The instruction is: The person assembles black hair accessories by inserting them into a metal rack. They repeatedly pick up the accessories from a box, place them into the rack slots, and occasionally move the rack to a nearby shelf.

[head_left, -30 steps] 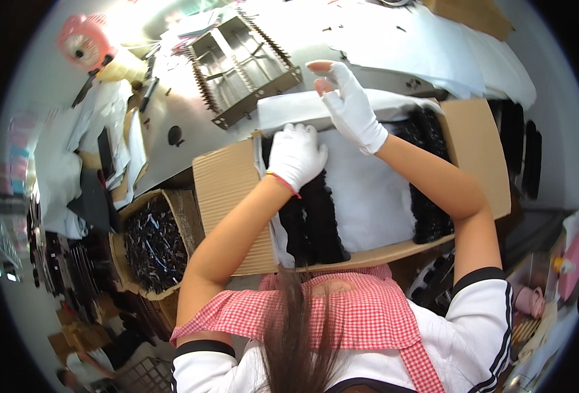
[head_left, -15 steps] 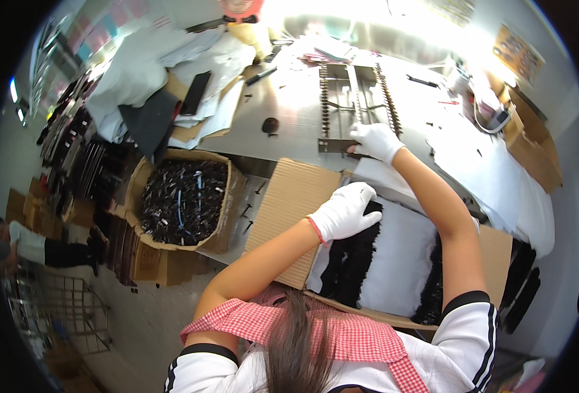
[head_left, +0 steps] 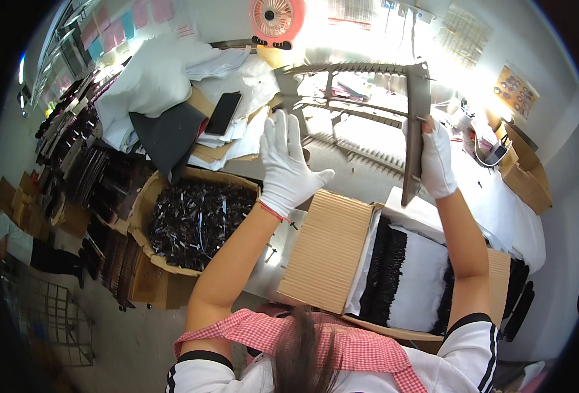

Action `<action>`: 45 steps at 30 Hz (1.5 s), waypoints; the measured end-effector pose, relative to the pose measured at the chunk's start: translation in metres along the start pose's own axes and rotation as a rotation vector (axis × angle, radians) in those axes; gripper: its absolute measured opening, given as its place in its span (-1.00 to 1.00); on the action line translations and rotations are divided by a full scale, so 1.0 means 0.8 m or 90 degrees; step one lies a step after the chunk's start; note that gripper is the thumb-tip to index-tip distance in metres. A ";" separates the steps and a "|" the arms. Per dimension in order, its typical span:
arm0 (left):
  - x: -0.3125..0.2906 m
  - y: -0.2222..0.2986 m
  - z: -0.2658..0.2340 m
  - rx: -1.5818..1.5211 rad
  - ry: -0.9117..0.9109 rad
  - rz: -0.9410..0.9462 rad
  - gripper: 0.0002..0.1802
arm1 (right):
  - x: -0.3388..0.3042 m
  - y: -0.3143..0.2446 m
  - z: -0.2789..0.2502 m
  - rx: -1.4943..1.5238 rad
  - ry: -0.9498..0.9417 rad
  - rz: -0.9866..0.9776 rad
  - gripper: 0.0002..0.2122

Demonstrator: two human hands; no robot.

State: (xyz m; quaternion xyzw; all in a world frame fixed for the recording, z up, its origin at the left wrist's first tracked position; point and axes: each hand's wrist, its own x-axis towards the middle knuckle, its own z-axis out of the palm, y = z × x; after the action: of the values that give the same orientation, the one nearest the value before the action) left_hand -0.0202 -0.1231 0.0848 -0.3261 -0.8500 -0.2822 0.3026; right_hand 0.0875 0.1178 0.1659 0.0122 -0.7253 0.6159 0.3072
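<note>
A dark rectangular metal rack (head_left: 417,111) with rows of spikes along its bars is tilted up off the steel table. My right hand (head_left: 439,160), in a white glove, grips its right end bar. My left hand (head_left: 284,167), gloved too, has its fingers stretched and spread near the rack's left end; contact cannot be made out. Below the rack lies an opened carton (head_left: 322,252), its ribbed flap folded out to the left. Inside are black fringed strips (head_left: 381,278) and white sheets (head_left: 417,278).
Left of the carton stands a box (head_left: 147,245) full of small dark pieces. Behind it are a phone (head_left: 224,112), papers and a dark folder (head_left: 168,134). A pink fan (head_left: 276,19) is at the back, white sheeting (head_left: 499,196) at right. A person (head_left: 31,245) stands far left.
The rack has been lifted from the table and tilted by my right hand. My left hand has left the carton, moving up and left, and its fingers have spread.
</note>
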 end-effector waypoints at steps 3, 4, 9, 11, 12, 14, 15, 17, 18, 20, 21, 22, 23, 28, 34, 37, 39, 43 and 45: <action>0.008 -0.038 -0.058 0.047 0.068 0.197 0.43 | -0.027 0.001 0.035 0.120 -0.022 0.065 -0.48; 0.008 -0.055 -0.079 0.049 0.060 0.303 0.31 | -0.033 0.001 0.043 0.107 -0.049 0.111 -0.37; -0.036 -0.084 -0.127 -0.046 -0.078 0.168 0.28 | -0.089 0.009 0.134 0.080 -0.086 0.140 -0.42; -0.055 -0.089 -0.134 -0.053 -0.120 0.105 0.31 | -0.099 0.013 0.167 0.186 -0.075 0.226 -0.50; -0.059 -0.098 -0.140 -0.061 -0.100 0.119 0.30 | -0.100 0.015 0.179 0.227 -0.060 0.275 -0.50; -0.064 -0.119 -0.154 -0.085 -0.091 0.135 0.25 | -0.100 0.021 0.198 0.293 -0.083 0.330 -0.49; -0.066 -0.130 -0.161 -0.073 -0.125 0.139 0.24 | -0.101 0.024 0.206 0.340 -0.088 0.370 -0.50; -0.066 -0.151 -0.170 -0.056 -0.166 0.159 0.21 | -0.100 0.032 0.220 0.448 -0.152 0.372 -0.50; -0.066 -0.161 -0.173 -0.044 -0.168 0.159 0.20 | -0.099 0.036 0.227 0.494 -0.171 0.381 -0.49; -0.068 -0.174 -0.171 -0.037 -0.120 0.178 0.19 | -0.098 0.048 0.245 0.448 -0.115 0.418 -0.49; -0.070 -0.180 -0.171 -0.027 -0.114 0.172 0.19 | -0.095 0.054 0.252 0.419 -0.096 0.423 -0.48; -0.074 -0.187 -0.172 -0.017 -0.114 0.147 0.15 | -0.094 0.059 0.256 0.396 -0.116 0.389 -0.47; -0.077 -0.194 -0.175 -0.004 -0.108 0.136 0.13 | -0.090 0.064 0.256 0.302 -0.153 0.395 -0.43; -0.085 -0.239 -0.198 0.012 -0.120 0.095 0.04 | -0.121 0.071 0.254 -0.256 -0.203 0.245 -0.56; -0.082 -0.284 -0.208 0.016 -0.219 0.071 0.05 | -0.163 0.085 0.296 -0.295 -0.256 0.187 -0.72; -0.084 -0.314 -0.222 0.033 -0.245 0.053 0.05 | -0.154 0.099 0.265 -0.266 -0.152 0.116 -0.88; -0.088 -0.336 -0.236 0.056 -0.244 0.038 0.04 | -0.133 0.110 0.213 -0.039 -0.035 0.214 -0.91; -0.101 -0.361 -0.260 0.084 -0.251 0.033 0.03 | -0.073 0.132 0.134 0.117 0.420 0.301 -0.85; -0.105 -0.356 -0.264 0.099 -0.260 0.028 0.03 | -0.050 0.131 0.134 0.296 0.511 0.296 -0.86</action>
State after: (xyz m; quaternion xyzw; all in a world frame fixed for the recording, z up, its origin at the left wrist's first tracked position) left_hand -0.1060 -0.4770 0.0845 -0.3706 -0.9055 -0.1375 0.1541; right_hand 0.0320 0.0320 0.0491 -0.3184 -0.3781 0.7691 0.4052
